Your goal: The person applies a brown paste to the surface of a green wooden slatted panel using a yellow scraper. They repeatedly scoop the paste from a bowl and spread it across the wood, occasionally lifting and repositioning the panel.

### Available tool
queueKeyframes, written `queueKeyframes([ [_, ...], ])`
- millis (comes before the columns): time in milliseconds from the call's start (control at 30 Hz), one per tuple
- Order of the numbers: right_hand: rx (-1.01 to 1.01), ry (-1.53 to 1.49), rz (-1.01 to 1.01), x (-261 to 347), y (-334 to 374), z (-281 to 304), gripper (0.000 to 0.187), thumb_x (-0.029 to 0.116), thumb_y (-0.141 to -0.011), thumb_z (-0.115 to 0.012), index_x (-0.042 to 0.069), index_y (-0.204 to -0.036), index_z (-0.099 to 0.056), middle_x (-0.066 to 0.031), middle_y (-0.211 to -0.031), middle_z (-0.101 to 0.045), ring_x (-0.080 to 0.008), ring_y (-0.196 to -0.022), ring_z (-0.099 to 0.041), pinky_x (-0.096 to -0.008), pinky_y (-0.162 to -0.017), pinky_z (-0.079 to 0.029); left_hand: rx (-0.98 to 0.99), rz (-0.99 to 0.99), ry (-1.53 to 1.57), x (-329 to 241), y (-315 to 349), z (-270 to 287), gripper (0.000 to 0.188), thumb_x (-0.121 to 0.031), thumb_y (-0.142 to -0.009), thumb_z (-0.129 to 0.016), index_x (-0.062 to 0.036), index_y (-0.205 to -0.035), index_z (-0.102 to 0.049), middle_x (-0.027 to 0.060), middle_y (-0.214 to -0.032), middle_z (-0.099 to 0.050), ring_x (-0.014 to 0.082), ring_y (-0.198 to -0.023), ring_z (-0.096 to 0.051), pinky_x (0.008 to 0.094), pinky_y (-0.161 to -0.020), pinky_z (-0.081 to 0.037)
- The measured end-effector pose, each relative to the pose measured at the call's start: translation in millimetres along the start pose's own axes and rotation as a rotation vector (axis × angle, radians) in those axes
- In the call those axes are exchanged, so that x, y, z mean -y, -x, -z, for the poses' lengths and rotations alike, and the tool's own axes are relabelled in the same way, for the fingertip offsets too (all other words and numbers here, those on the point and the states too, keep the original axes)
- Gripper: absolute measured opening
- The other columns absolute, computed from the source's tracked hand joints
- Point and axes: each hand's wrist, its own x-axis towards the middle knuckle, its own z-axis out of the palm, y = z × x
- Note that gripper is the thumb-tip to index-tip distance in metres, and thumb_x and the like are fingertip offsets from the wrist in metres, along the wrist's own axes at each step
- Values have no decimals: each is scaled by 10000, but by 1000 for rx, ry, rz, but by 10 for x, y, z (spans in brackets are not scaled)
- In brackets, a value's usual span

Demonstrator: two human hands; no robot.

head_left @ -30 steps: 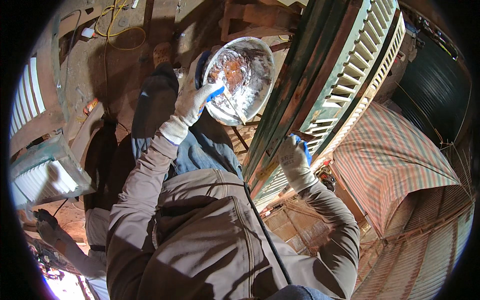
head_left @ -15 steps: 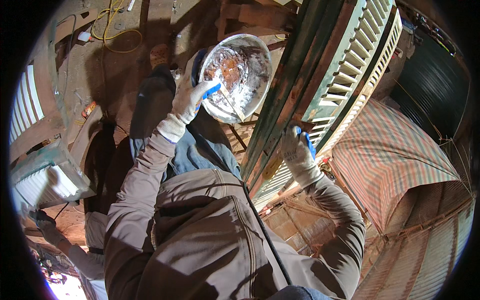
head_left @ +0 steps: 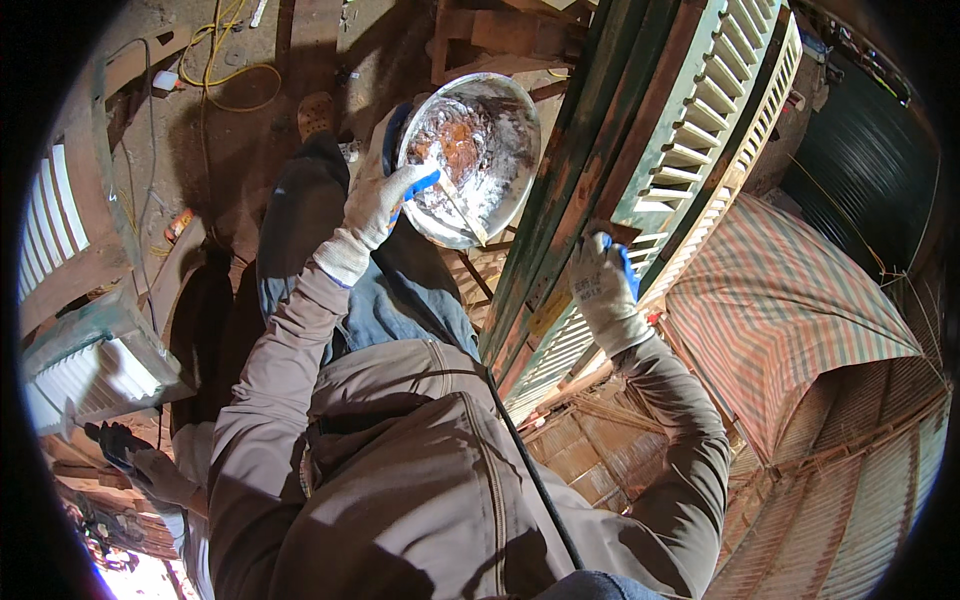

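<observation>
My left hand (head_left: 372, 215), in a white glove with blue-coated fingers, grips the near left side of a round metal bowl (head_left: 522, 150). White paste and a reddish-brown patch (head_left: 460, 147) coat its inside. A pale flat stick (head_left: 462, 212) slants from under my left thumb across the bowl to its near rim. My right hand (head_left: 603, 290), gloved alike, is closed at the face of a green and brown louvred shutter (head_left: 652, 160). A small flat brown piece (head_left: 613, 232) sticks out at its fingertips; what kind of tool it is, I cannot tell.
A striped cloth (head_left: 780, 310) hangs to the right, beside corrugated sheets (head_left: 850, 480). Another louvred frame (head_left: 105, 365) is at the left, near a co-worker's dark-gloved hand (head_left: 125, 450). A yellow cord (head_left: 212, 75) lies on the floor at the far left.
My right hand has shifted slightly up and right along the shutter. My left hand and the bowl stay nearly in place. The co-worker's hand has moved right.
</observation>
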Motion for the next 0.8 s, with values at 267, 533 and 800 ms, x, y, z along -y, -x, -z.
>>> queueKeyframes([
  [267,66,-792,33,-296,2,-2,235,42,-793,-675,57,-1001,-566,-82,-897,-564,-254,-922,-531,-369,-792,-444,-9,28,135,-105,24,-49,775,-133,-806,-673,-9,-1475,-302,154,-1399,-469,216,-1236,-514,314,-1020,-447],
  [533,113,-822,159,-398,-77,63,109,65,-805,-637,94,-910,-625,-72,-835,-569,-256,-908,-535,-355,-789,-430,-4,23,121,-82,30,-25,756,-146,-814,-678,-15,-1464,-314,150,-1347,-505,212,-1213,-530,314,-1007,-460],
  [800,-34,-1256,-382,-553,-165,-338,122,155,-823,-585,97,-884,-674,-87,-895,-612,-235,-881,-531,-383,-720,-404,-57,42,164,-265,-44,-23,718,-77,-817,-614,-41,-1476,-328,119,-1407,-455,207,-1281,-475,312,-1029,-441],
])
